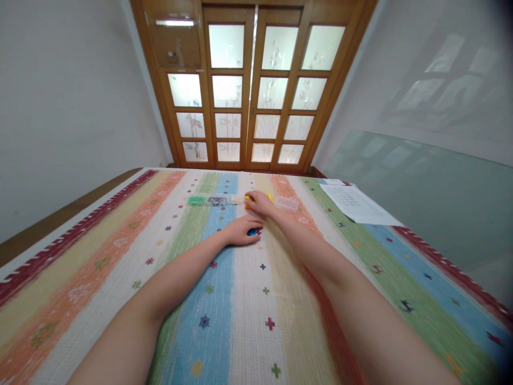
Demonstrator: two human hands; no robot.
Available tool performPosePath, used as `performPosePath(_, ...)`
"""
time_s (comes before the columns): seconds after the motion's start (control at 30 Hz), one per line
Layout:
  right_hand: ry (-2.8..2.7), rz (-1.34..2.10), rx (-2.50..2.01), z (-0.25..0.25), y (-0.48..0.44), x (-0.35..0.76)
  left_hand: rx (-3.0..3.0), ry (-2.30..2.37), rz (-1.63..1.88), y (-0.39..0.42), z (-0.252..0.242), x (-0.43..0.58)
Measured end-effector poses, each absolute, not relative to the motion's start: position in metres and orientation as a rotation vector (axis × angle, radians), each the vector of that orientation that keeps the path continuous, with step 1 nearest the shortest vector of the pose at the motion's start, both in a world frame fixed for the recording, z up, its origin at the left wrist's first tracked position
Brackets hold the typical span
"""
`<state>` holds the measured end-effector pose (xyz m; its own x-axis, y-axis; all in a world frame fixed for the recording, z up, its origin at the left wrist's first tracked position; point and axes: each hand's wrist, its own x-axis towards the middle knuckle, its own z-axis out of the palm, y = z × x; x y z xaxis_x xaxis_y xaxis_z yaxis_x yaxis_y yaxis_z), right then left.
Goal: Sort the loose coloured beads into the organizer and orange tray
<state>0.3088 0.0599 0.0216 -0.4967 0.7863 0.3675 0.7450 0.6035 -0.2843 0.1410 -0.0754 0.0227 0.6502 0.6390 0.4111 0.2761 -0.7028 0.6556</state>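
Both my arms stretch far out over a striped cloth (120, 267). My left hand (241, 230) rests on the cloth with its fingers curled over a small blue piece (253, 232). My right hand (260, 202) lies farther away, closed on a small yellow and orange thing (248, 202) that is mostly hidden under the fingers. A long clear box (214, 200) with green and dark contents sits just left of my right hand. A small clear lid or tray (287, 203) lies just to its right.
A white sheet of printed paper (355, 203) lies at the far right of the cloth. A pale green glass panel (420, 198) leans along the right wall. Wooden doors with frosted panes (252, 91) stand beyond the far edge.
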Motion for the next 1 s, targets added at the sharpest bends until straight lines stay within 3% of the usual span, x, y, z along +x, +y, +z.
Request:
performPosePath(0.27,-2.603,0.047,-1.159,0.032,0.078,0.270,2.506,0.720,0.906,-0.076,0.020,0.138)
performPosePath(0.63,-2.224,0.337,-0.991,0.034,0.054,0.327,2.294,0.713,0.848,-0.077,0.021,0.140)
performPosePath(0.77,-1.831,0.214,-1.091,0.029,0.026,0.347,2.283,0.796,0.947,-0.076,0.020,0.140)
performPosePath(1.0,-1.965,0.309,-0.874,0.036,-0.006,0.345,1.920,1.263,1.362,-0.058,0.017,0.127)
